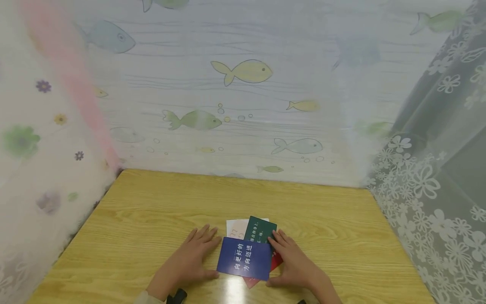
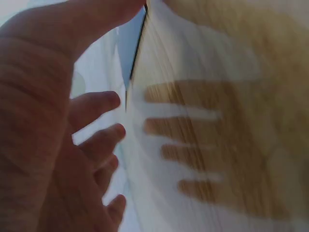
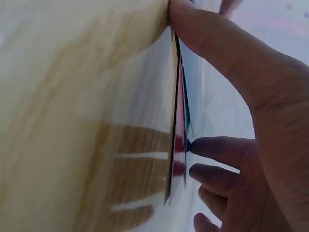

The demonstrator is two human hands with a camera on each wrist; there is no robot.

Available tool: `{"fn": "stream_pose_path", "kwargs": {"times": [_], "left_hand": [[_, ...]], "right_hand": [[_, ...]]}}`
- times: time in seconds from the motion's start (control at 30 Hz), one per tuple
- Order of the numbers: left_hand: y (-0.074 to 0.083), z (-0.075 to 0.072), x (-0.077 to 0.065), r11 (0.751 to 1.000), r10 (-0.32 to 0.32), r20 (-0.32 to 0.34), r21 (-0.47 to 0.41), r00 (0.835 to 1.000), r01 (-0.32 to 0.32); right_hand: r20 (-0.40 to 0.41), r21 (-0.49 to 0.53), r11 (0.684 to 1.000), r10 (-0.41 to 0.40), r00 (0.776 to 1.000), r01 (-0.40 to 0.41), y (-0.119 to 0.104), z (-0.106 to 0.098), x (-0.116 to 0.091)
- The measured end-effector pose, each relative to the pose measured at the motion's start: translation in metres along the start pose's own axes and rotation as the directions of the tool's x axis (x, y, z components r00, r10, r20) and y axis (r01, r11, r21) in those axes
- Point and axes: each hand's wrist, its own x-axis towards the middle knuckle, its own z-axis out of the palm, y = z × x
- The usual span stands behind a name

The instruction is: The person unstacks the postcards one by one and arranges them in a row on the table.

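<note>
A small pile of overlapping cards lies between the two hands in the head view. On top is a blue card [image 1: 262, 259] with white characters, covering part of a dark green card [image 1: 262, 228]. A red card [image 1: 278, 261] sticks out at the lower right, and a whitish card [image 1: 232, 228] with pink print shows at the back left. The left hand [image 1: 191, 257] rests beside the pile, fingers spread, its thumb at the blue card's near left corner. Against the right side, the right hand [image 1: 300, 264] has extended fingertips at the green card's edge and its thumb by the blue card's near corner.
The cards sit near the front of a wood-grain table [image 1: 171, 198]. Behind it hangs a pale cloth [image 1: 243, 33] printed with fish. A flowered cloth [image 1: 22, 177] borders the left, and a lace curtain [image 1: 436, 211] falls along the right edge.
</note>
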Motion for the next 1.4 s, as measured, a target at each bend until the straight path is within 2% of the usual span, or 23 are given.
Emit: {"fn": "stream_pose_path", "kwargs": {"times": [0.23,0.6,0.73,0.87,0.97,1.1,1.2,1.4], "left_hand": [[-0.007,0.005,0.007,1.000,-0.019,0.022,-0.020,1.000,0.019],[-0.007,0.004,0.011,0.998,-0.041,0.057,-0.049,0.998,0.043],[-0.005,0.005,0.011,0.998,-0.032,0.044,-0.048,0.999,0.034],[-0.004,0.004,0.011,0.999,-0.018,0.015,-0.029,1.000,0.018],[-0.004,0.004,0.011,0.999,-0.010,0.010,-0.036,1.000,0.010],[-0.005,0.005,0.012,0.998,-0.002,0.016,-0.055,1.000,0.002],[-0.007,0.006,0.013,0.999,0.006,0.010,-0.054,1.000,-0.006],[-0.012,0.007,0.013,0.998,0.045,-0.041,-0.033,0.998,-0.047]], "right_hand": [[-0.016,-0.010,1.000,0.001,1.000,-0.001,-0.001,0.002,-0.003],[-0.026,-0.033,0.999,0.013,1.000,-0.014,0.000,0.006,-0.003],[-0.093,-0.052,0.999,-0.020,0.995,0.015,0.001,0.005,-0.005],[-0.203,-0.091,0.992,-0.100,0.974,0.083,0.002,0.002,-0.006],[-0.250,-0.112,0.986,-0.150,0.956,0.126,0.004,-0.001,-0.007],[-0.272,-0.122,0.980,-0.184,0.945,0.156,0.005,-0.003,-0.008],[-0.285,-0.170,0.972,-0.209,0.936,0.165,0.006,-0.004,-0.008],[-0.316,-0.273,0.941,-0.285,0.905,0.201,0.010,-0.007,-0.008]]}}
